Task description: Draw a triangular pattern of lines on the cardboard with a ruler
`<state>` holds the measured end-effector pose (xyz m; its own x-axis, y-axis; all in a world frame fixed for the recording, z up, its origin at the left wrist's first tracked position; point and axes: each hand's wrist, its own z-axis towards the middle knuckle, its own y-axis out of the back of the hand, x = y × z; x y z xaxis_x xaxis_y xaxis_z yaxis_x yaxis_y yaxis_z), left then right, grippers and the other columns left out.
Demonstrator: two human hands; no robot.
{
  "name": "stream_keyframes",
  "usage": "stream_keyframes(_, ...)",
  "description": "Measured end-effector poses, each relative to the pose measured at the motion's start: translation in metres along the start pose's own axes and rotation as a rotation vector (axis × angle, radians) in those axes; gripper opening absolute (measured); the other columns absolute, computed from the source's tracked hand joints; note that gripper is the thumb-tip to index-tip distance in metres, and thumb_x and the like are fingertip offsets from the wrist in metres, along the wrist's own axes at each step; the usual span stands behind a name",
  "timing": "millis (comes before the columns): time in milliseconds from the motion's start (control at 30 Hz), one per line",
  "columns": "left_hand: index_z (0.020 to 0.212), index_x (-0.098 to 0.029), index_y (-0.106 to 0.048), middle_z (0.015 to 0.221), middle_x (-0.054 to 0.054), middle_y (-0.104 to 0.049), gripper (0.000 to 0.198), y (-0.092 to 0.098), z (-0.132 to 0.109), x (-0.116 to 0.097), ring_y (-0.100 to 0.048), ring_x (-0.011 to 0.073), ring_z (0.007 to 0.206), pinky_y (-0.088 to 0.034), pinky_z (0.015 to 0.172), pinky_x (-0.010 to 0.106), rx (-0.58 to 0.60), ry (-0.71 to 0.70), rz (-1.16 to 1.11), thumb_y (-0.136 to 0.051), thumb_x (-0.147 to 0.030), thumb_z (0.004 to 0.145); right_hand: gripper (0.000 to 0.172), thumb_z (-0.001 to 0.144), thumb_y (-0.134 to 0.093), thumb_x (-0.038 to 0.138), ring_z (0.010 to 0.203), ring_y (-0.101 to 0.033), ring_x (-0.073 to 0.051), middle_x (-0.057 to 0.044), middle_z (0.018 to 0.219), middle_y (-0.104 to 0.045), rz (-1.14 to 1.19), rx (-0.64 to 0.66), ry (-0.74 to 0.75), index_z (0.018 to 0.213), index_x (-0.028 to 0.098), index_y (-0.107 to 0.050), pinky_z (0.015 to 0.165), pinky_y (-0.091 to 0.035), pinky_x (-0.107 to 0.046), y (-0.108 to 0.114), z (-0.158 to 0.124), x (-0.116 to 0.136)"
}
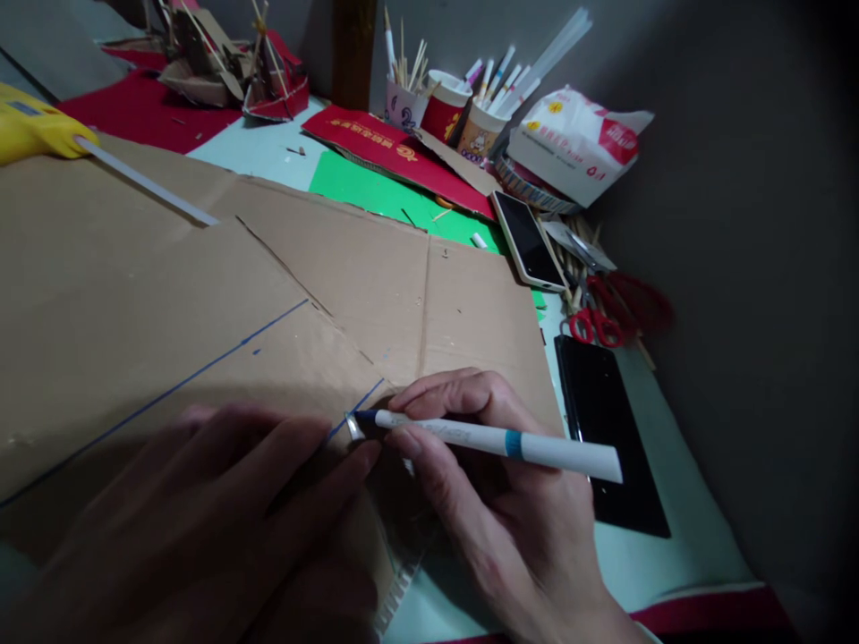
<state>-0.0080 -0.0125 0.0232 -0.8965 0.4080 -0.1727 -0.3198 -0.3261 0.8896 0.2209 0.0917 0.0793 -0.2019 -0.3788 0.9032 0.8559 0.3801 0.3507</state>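
A large sheet of brown cardboard (376, 268) lies under both hands. My right hand (497, 501) grips a white marker (463, 436) with a teal band, its dark blue tip touching a short blue line (372, 391) on the cardboard. My left hand (221, 501) lies on the sheet with fingers stretched out, the fingertips close to the marker tip. Something shiny and clear (354, 427) glints beside those fingertips; its shape is mostly hidden. A longer blue line (181, 380) runs across the cardboard beyond my left hand.
A yellow tool (40, 125) with a long white stick rests at the left. Small boat models (275, 80) stand behind. Cups of sticks and markers (480, 125), a tissue pack (577, 143), a phone (527, 237), red-handled scissors (594, 326) and a black flat panel (614, 438) line the right.
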Motion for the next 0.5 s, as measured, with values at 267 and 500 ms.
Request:
stream_keyframes(267,0.174,-0.045,-0.042,0.149,0.003,-0.069,0.068,0.000,-0.007,-0.001,-0.063,0.0361,0.126,-0.046,0.116,0.064,-0.001,0.039,-0.019,-0.055,-0.054,0.108,0.005,0.117,-0.064,0.027,0.106,-0.080,-0.009,0.005,0.112,-0.079,-0.075,0.044,0.009,0.113,0.029,-0.065,0.089,-0.063,-0.019,0.006,-0.002,0.006)
stream_keyframes(500,0.169,-0.051,-0.048,0.146,-0.003,-0.069,0.062,0.002,0.005,0.004,-0.065,0.0303,0.122,-0.044,0.118,0.056,0.014,0.057,-0.082,-0.055,-0.046,0.108,0.009,0.115,-0.064,0.024,0.098,-0.079,-0.009,0.005,0.105,-0.078,-0.141,0.044,-0.002,0.107,0.028,-0.064,0.081,-0.062,-0.021,0.020,-0.009,0.007)
